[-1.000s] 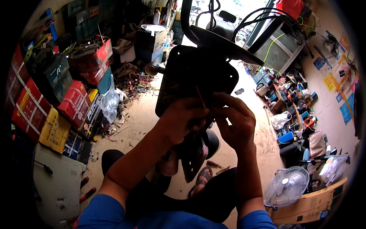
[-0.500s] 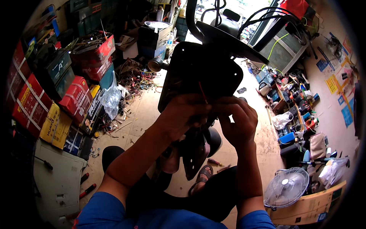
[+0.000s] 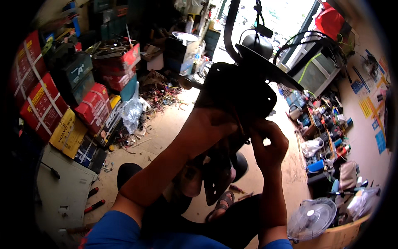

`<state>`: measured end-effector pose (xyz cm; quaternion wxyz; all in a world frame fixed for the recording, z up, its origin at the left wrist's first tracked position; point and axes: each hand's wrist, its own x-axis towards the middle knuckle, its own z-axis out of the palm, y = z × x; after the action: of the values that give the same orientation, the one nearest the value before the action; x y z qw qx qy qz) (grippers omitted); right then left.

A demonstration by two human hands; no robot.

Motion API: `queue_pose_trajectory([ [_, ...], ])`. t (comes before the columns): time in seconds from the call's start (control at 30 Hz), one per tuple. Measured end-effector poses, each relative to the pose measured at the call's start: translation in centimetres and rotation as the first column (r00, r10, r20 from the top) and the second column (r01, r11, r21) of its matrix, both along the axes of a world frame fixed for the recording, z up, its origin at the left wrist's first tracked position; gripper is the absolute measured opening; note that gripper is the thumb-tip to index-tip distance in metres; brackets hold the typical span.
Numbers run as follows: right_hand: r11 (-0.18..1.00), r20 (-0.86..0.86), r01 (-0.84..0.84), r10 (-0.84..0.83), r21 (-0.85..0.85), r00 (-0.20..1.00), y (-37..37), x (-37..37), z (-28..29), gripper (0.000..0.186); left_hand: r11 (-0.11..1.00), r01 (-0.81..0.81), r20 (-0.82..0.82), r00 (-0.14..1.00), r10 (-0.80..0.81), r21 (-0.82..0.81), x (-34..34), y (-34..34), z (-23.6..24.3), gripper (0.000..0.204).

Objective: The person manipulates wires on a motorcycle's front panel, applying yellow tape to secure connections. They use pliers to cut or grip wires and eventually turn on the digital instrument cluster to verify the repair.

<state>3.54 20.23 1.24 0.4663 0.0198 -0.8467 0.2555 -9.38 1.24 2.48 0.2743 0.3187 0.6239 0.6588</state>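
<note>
I hold a black flat panel with rounded corners up in front of me, joined above to a black curved pole and a dark housing. My left hand presses against its lower middle. My right hand pinches something small at the panel's lower right edge; what it is I cannot tell. A narrower black perforated piece hangs below the hands, over my legs.
Red and yellow boxes are stacked along the left. A white cabinet with red-handled tools beside it stands at lower left. A small fan sits at lower right. Cluttered shelves line the right wall. Wire scraps litter the floor.
Both hands and the black panel stay together. The view has shifted slightly, with the panel and pole now a little higher and more to the right.
</note>
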Motion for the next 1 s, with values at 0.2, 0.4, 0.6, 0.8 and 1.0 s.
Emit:
queue_pose_trajectory([
  [0.2, 0.998, -0.028, -0.031, 0.033, 0.054, 0.999, -0.3, 0.1, 0.5, 0.021, 0.759, -0.518, -0.284, 0.717, 0.637, 0.395, -6.1, -1.6, -1.1, 0.02],
  [0.4, 0.999, -0.031, -0.014, 0.016, 0.051, 0.999, -0.7, -0.3, 0.6, 0.017, 0.934, -0.291, -0.407, 0.842, 0.353, 0.207, -14.2, 0.7, 0.7, 0.035],
  [0.6, 0.998, -0.037, -0.044, 0.046, 0.052, 0.998, -0.7, -0.1, 1.2, 0.018, 0.912, 0.305, -0.176, 0.916, -0.36, -0.275, -21.0, 3.2, 0.7, 0.032],
  [0.8, 0.994, -0.019, -0.051, 0.053, 0.101, 0.998, -0.2, -0.1, 1.3, 0.018, 0.879, 0.465, -0.136, 0.869, -0.476, -0.107, -22.2, 4.5, 0.3, 0.032],
  [1.0, 0.988, 0.01, -0.102, 0.102, 0.119, 0.995, 0.1, 0.0, 1.8, 0.02, 0.903, 0.41, -0.212, 0.878, -0.429, -0.127, -22.3, 4.0, 0.7, 0.036],
])
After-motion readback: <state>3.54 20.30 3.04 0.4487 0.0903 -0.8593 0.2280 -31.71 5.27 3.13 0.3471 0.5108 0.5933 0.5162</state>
